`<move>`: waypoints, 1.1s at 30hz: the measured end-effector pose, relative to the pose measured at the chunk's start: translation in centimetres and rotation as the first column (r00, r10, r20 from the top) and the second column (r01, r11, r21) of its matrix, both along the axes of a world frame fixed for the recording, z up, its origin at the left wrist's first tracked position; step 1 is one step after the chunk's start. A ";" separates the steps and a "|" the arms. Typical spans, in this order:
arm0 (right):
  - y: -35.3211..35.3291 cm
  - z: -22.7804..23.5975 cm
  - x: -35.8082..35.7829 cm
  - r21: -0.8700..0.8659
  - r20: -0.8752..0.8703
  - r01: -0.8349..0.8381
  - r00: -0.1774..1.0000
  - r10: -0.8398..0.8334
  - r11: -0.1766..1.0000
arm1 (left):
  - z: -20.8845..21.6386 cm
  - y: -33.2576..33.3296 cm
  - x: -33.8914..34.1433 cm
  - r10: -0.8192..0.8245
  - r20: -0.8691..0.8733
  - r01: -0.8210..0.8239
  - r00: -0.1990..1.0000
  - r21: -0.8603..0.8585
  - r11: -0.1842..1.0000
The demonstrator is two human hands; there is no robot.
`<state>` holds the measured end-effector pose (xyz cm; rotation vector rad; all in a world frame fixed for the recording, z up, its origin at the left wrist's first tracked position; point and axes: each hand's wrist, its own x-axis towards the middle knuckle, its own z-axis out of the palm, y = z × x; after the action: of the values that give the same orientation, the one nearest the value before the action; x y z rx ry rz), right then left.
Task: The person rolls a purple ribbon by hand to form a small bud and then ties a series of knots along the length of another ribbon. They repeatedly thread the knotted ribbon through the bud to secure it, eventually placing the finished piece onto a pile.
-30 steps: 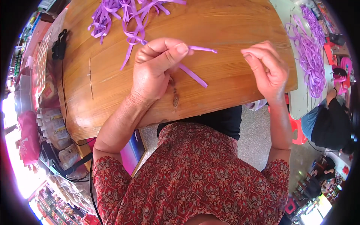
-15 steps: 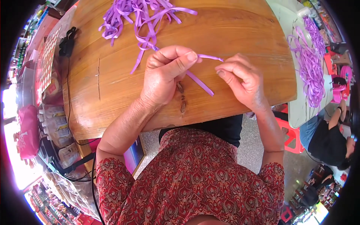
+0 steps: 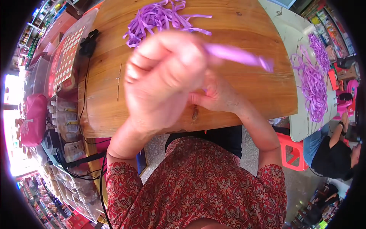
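Ribbon [image 3: 238, 56], purple, flat and narrow, juts rightward from the bare left hand [image 3: 164, 82], raised over the brown wooden counter [image 3: 251, 28]. We note the left hand's fingers curled tight, thumb pressed to forefinger with the strip pinched between; a grip this near the end, we judge, keeps the short free length sticking out rather than drooping. Both are blurred, so we cannot tell if the tip is knotted.

Bare right hand [image 3: 219, 93]: lower, partly behind the left, thumb and part of the palm showing. A speck of purple shows by its fingers, but we cannot tell how far they are closed or whether they have hold of anything.

Far side of the counter, left of middle: tangled heap of purple ribbons [image 3: 154, 19], a few ends trailing right. We suppose it lies there to be within reach yet out from under the wrists.

Right: pale, marble-patterned side table [image 3: 280, 17] bearing a long looped hank of purple ribbon [image 3: 314, 91], stretched lengthwise, perhaps to limit tangling. Far left edge: black cable [image 3: 84, 91] running along the margin, probably routed there to spare the working area.
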<state>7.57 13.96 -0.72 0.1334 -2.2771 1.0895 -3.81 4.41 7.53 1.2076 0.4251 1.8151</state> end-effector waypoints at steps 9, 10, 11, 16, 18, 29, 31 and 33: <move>2.8 0.6 6.3 -0.292 0.167 0.226 0.969 -0.183 0.929 | 0.6 -1.1 -6.8 0.084 0.347 -0.082 0.934 -0.022 0.996; 3.0 0.6 7.2 -0.290 0.199 0.301 0.947 -0.250 0.909 | 0.1 -1.0 -7.2 0.080 0.351 -0.077 0.933 -0.023 0.997; 3.2 0.6 8.2 -0.286 0.231 0.373 0.921 -0.315 0.883 | -0.5 -0.9 -7.6 0.137 0.374 -0.123 0.917 -0.062 0.990; 4.3 0.0 12.2 -0.491 0.237 0.457 0.889 -0.391 0.741 | -3.3 -0.8 -9.9 0.300 0.375 -0.235 0.877 -0.210 0.949; 4.5 0.0 13.5 -0.527 0.196 0.499 0.859 -0.473 0.687 | -4.6 -0.6 -10.3 0.309 0.364 -0.231 0.878 -0.242 0.942; 5.0 -0.8 16.6 -0.480 0.262 0.610 0.786 -0.560 0.631 | -10.2 1.5 -13.8 0.681 -0.702 -0.961 -0.210 0.277 -0.011; 4.0 -0.7 15.4 -0.442 0.277 0.613 0.788 -0.550 0.655 | -9.1 2.0 -11.8 0.692 -0.660 -0.900 -0.291 0.435 0.036; 3.2 -0.6 14.1 -0.396 0.265 0.559 0.829 -0.492 0.728 | -8.6 2.6 -7.5 0.756 -0.651 -0.833 -0.076 0.458 0.311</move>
<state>21.63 17.17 -1.28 -0.7708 -1.9063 1.2991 -11.29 6.97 -1.11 1.9055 2.2455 1.9041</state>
